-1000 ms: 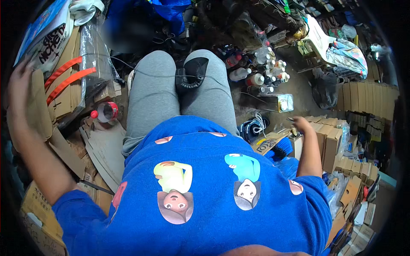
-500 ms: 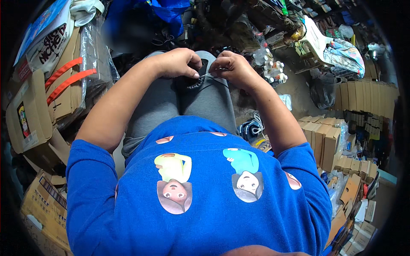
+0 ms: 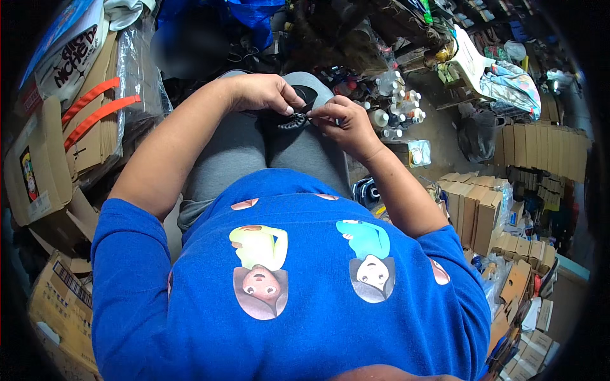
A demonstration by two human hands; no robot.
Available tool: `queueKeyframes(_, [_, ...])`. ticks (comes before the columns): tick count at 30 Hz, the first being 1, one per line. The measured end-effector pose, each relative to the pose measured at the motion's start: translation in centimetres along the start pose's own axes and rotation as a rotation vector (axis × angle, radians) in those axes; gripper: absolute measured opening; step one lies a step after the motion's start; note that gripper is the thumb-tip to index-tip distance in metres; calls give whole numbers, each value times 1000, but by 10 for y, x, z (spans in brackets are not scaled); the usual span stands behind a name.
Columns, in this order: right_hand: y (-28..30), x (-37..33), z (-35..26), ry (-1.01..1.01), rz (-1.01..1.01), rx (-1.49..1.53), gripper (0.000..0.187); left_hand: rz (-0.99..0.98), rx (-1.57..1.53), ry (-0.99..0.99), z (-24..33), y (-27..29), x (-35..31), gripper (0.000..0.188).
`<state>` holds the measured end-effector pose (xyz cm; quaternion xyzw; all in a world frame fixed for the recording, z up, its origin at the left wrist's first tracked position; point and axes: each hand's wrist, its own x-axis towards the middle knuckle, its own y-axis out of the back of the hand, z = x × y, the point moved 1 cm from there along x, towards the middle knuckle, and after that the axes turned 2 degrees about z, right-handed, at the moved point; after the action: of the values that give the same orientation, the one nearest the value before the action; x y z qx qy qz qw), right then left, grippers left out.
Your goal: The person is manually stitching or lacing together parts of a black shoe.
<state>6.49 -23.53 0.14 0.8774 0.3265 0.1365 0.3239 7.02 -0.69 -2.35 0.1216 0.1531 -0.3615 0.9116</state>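
A small black shoe-like piece point(image 3: 306, 96) rests over my knees, between my two hands. Along its near edge runs a dark, ridged, stitched-looking band point(image 3: 293, 121). My left hand point(image 3: 272, 94) comes in from the left and is closed on the piece, thumb and fingers at its near edge. Facing it, my right hand point(image 3: 343, 120) pinches finger and thumb together close to the band. What lies in that pinch is too small to make out. The two sets of fingertips are only a little apart. My fingers hide part of the black piece.
Several plastic bottles point(image 3: 397, 105) stand on the floor beyond my right hand. Flattened cardboard point(image 3: 95, 120) with orange straps leans at the left. Stacked cardboard boxes point(image 3: 473, 206) are at the right. A white chair point(image 3: 467, 60) holds a patterned cloth. Blue plastic point(image 3: 254, 19) lies ahead.
My right fingertips have come slightly down toward the dark band. A thin pale strand seen between my hands before no longer shows. The black piece has turned slightly, its ridged edge showing more.
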Motion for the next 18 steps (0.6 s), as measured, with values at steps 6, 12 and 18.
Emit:
queueKeyframes(6, [6, 5, -16, 95, -46, -207, 24, -63, -42, 2, 2, -3, 3, 46])
queueKeyframes(12, [15, 22, -37, 202, -231, -503, 22, -71, 128, 9, 16, -1, 0, 42])
queueKeyframes(18, [8, 36, -47, 283, -330, -764, 20, 177, 344, -125, 17, -5, 10, 36])
